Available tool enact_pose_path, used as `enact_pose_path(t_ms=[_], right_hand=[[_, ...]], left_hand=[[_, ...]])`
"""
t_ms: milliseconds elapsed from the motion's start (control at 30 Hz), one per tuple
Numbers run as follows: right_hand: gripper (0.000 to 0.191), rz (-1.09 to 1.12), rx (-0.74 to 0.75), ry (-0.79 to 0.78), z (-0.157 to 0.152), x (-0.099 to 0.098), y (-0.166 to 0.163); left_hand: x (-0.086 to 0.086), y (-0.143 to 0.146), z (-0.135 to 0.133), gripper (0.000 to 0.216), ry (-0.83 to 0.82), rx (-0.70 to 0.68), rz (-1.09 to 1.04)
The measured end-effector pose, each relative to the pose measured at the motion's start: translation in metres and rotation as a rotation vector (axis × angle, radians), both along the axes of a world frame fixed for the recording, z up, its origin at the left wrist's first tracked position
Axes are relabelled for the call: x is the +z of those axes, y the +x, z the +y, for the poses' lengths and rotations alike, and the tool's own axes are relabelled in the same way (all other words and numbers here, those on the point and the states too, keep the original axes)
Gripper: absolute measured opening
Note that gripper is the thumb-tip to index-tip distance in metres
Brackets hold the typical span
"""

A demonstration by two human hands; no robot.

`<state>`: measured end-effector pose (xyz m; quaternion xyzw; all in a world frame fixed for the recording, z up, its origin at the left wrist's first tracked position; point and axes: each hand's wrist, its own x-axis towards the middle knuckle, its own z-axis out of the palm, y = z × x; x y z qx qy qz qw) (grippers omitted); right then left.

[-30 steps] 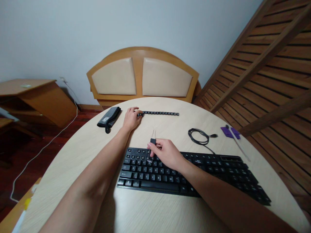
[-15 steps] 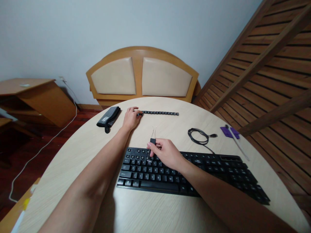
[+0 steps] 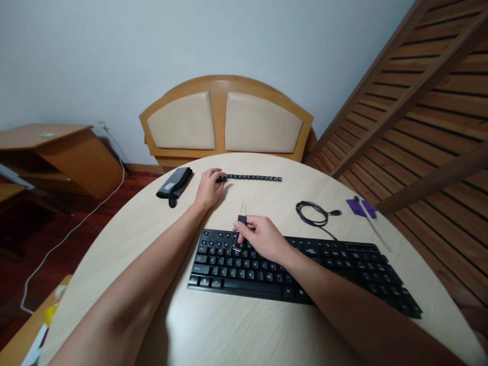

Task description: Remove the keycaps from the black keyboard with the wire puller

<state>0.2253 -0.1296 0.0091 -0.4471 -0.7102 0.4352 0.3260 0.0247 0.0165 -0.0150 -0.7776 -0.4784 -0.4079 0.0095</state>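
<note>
My left hand [image 3: 210, 187] rests at the far side of the round table, fingers closed on a black keycap [image 3: 221, 179] at the left end of a straight row of keycaps [image 3: 254, 177]. The fingers partly cover that keycap. My right hand [image 3: 263, 236] grips the black handle of a wire keycap puller [image 3: 241, 219], its two thin wires pointing away from me. That hand is over the upper left part of a black keyboard [image 3: 247, 286]. In the top rows at the left, several key positions show no cap. My right forearm hides part of the keyboard.
A dark folded pouch [image 3: 176, 182] lies left of my left hand. To the right are a coiled black cable [image 3: 312, 221], a purple cloth [image 3: 354, 207] and a thin stick-like brush [image 3: 375, 227]. A wooden headboard [image 3: 220, 114] stands behind the table [image 3: 213, 330].
The view has shifted slightly. My left hand stays at the left end of the keycap row with small finger movement. My right hand still holds the puller over the keyboard.
</note>
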Motion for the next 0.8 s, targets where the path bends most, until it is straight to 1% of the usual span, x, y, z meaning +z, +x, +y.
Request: enact_pose_path(t_ms=[33, 100, 200, 300, 367, 433, 500, 600, 700, 800], right_hand=[[0.028, 0.001, 0.005, 0.011, 0.000, 0.000, 0.000], [0.030, 0.009, 0.015, 0.038, 0.001, 0.000, 0.001], [0.034, 0.034, 0.030, 0.078, 0.001, 0.000, 0.001], [0.039, 0.035, 0.025, 0.110, 0.001, 0.001, 0.001], [0.040, 0.029, 0.013, 0.132, 0.001, 0.001, 0.001], [0.040, 0.023, 0.006, 0.150, 0.000, 0.002, 0.000], [0.039, 0.012, 0.009, 0.166, 0.000, 0.005, 0.000], [0.037, -0.015, 0.073, 0.181, 0.000, 0.010, 0.004], [0.036, -0.001, 0.094, 0.168, -0.001, 0.013, 0.013], [0.036, 0.058, 0.028, 0.148, -0.002, 0.010, 0.019]], left_hand=[[0.004, 0.003, -0.008, 0.025, -0.015, -0.019, -0.036], [0.011, 0.010, -0.028, 0.022, -0.096, -0.058, -0.107], [0.019, 0.020, -0.067, 0.018, -0.292, -0.090, -0.308], [0.021, 0.027, -0.111, 0.020, -0.477, -0.104, -0.430], [0.019, 0.028, -0.137, 0.021, -0.549, -0.130, -0.434], [0.018, 0.028, -0.155, 0.024, -0.529, -0.171, -0.320], [0.017, 0.026, -0.163, 0.027, -0.483, -0.176, -0.196], [0.016, 0.025, -0.165, 0.030, -0.466, -0.161, -0.062], [0.016, 0.025, -0.163, 0.031, -0.470, -0.180, -0.031], [0.017, 0.025, -0.164, 0.026, -0.463, -0.170, -0.017]])
